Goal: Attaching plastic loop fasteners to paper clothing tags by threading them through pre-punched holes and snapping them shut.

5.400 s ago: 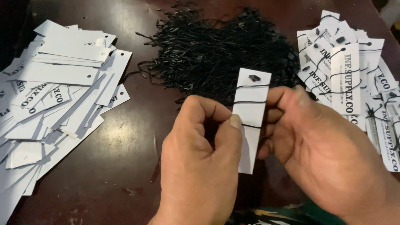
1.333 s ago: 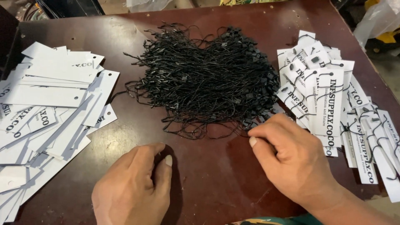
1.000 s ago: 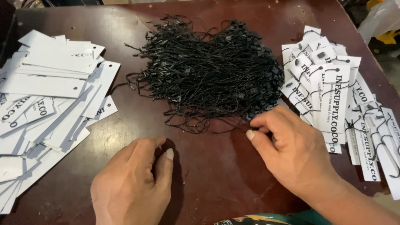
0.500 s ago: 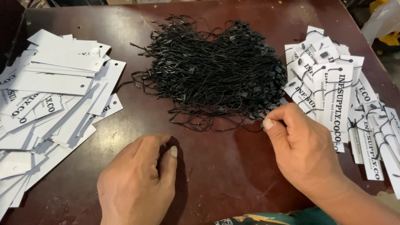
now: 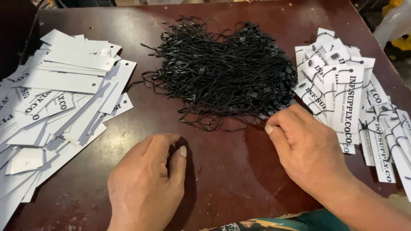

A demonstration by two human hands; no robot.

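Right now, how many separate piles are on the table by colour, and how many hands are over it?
White tag piles: 2, bare tags and strung tags
Black string pile: 1
Hands: 2, left hand and right hand
Total: 5

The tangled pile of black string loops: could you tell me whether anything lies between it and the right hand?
Nothing visible does. The right hand has its fingertips at the near edge of the tangled pile of black string loops, with only bare dark red-brown wooden table around them.
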